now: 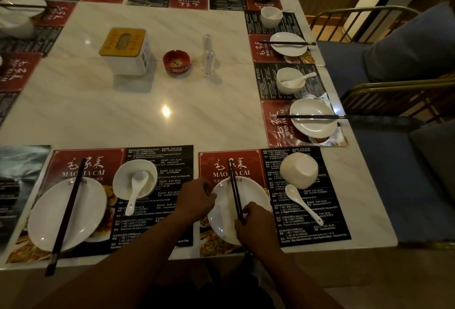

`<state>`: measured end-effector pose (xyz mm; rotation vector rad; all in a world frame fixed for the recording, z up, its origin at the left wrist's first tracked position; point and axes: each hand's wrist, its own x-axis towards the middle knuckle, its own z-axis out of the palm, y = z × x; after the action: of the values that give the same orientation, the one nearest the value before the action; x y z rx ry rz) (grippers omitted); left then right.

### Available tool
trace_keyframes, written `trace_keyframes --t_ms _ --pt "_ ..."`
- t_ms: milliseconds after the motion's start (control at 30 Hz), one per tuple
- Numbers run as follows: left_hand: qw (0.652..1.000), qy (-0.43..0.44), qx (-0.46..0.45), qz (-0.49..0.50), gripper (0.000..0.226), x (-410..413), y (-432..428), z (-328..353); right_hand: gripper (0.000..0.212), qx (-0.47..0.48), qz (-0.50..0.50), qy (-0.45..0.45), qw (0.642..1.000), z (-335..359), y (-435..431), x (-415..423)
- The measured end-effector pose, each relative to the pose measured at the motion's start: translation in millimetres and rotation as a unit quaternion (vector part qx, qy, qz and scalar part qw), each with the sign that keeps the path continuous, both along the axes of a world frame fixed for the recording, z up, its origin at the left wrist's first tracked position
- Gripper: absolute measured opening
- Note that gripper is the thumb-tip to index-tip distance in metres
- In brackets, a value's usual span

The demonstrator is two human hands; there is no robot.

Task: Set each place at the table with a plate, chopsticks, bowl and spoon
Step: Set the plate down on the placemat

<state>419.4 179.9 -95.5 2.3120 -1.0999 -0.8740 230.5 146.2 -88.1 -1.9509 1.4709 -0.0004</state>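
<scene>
Head view: squaring chopsticks (235, 193) on plate (256, 194), pinched in fingers of right hand (256, 225), left hand (194, 198) gripping rim; next, probably righting overturned bowl (299, 170), spoon (304, 204) in.

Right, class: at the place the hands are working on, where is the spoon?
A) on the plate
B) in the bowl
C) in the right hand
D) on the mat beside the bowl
D: the spoon lies on the mat beside the bowl; the right hand holds only the chopsticks, and the left hand holds the plate by its rim.
</scene>
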Motion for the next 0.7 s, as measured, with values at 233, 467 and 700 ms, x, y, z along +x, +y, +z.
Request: trace_keyframes --t_ms 233,467,700 --pt "1.000 0.005 -0.013 -0.001 0.023 4.2 5.0 0.2 0.032 0.005 -0.007 -0.004 1.000 -0.1 -1.5 0.1" --pt "1.000 0.006 -0.001 -0.006 0.025 5.0 7.9 -0.3 0.035 0.022 -0.022 -0.010 0.999 -1.4 -5.1 -1.5" --pt "1.000 0.010 0.006 -0.010 0.024 4.7 8.3 0.7 0.036 0.024 -0.019 -0.011 0.999 0.4 -6.1 -1.9"
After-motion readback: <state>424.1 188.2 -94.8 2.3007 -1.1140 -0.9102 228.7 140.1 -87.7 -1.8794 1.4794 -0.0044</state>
